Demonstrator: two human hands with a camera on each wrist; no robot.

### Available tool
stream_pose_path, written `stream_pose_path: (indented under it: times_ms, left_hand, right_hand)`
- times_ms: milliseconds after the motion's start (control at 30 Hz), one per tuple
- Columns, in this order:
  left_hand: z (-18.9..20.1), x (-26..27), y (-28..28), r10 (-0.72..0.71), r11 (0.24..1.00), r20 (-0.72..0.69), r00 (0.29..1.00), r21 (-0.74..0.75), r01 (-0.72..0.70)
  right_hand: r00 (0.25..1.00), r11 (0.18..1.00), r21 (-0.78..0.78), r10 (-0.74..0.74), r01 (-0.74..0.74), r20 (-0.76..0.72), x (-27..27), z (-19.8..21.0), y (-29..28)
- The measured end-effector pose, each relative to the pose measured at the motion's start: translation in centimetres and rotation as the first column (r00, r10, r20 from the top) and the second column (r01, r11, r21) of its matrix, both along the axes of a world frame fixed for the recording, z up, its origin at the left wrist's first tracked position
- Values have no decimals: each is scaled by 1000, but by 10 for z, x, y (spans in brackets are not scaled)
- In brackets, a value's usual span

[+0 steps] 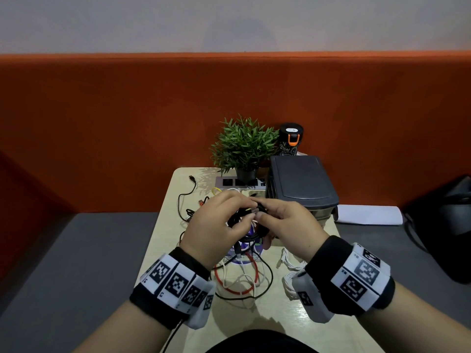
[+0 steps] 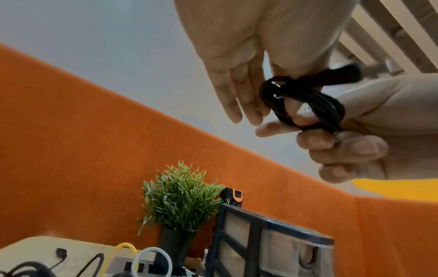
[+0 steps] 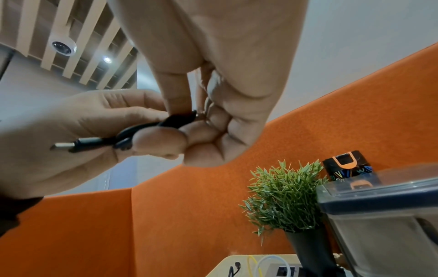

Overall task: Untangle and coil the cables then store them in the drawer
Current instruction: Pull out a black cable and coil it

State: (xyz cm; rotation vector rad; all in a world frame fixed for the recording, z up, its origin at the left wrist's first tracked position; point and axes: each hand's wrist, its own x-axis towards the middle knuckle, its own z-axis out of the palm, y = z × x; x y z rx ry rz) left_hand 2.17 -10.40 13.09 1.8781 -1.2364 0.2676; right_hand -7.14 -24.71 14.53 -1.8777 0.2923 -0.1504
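Above the table's middle, both hands hold a coiled black cable (image 1: pixel 243 226). My left hand (image 1: pixel 216 222) pinches it between thumb and forefinger, and a metal USB plug (image 3: pixel 65 146) sticks out across the left palm (image 3: pixel 71 121). My right hand (image 1: pixel 288 222) curls its fingers round the coil (image 2: pixel 305 101) and pinches the cable's other plug end (image 3: pixel 180 120) with its thumb. Loose red (image 1: pixel 239 289), white (image 1: pixel 244 276) and black (image 1: pixel 186 200) cables lie tangled on the table (image 1: pixel 163 233). The dark grey drawer unit (image 1: pixel 303 182) stands at the back right, its drawers closed.
A potted plant (image 1: pixel 243 146), a black bottle (image 1: pixel 290 138) and a power strip (image 1: pixel 228 182) line the table's far edge. A white cable bundle (image 1: pixel 290 278) lies under my right wrist. White paper (image 1: pixel 369 214) and a black bag (image 1: pixel 446 225) rest on the grey bench at right.
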Motion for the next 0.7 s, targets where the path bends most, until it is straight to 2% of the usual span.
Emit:
stream_pose_path:
  times_ms: [100,167,233,300,400,500,600,700]
  left_hand:
    - [-4,2,-1,50,998,173,984,25,-55]
    - [-9,6,-1,53,996,322,945,47,-72]
    - [-12,9,0,52,996,389,920,52,-78]
    - [-12,9,0,48,996,350,935,47,-69]
    - [-6,4,-1,32,997,139,990,62,-41]
    - [-8,5,0,18,999,-47,999,49,-16]
    - [-15,8,2,6,1000,-77,997,16,-4]
    - [-16,9,2,-16,999,-25,1000,27,17]
  right_hand:
    - [1000,999,-53,7,-7,9,1,1,1]
    - [1000,997,-76,18,-18,-1,2,0,1]
    - [1000,999,-44,22,-22,-10,3,-1,1]
    - [1000,999,45,4,-3,-22,5,-4,1]
    - [997,992,114,-46,52,-54,8,-9,-1]
    - [997,989,136,-46,54,-61,8,-13,-5]
    - [998,984,173,-29,38,-57,6,-13,-9]
    - [999,983,181,-16,24,-44,4,-14,-10]
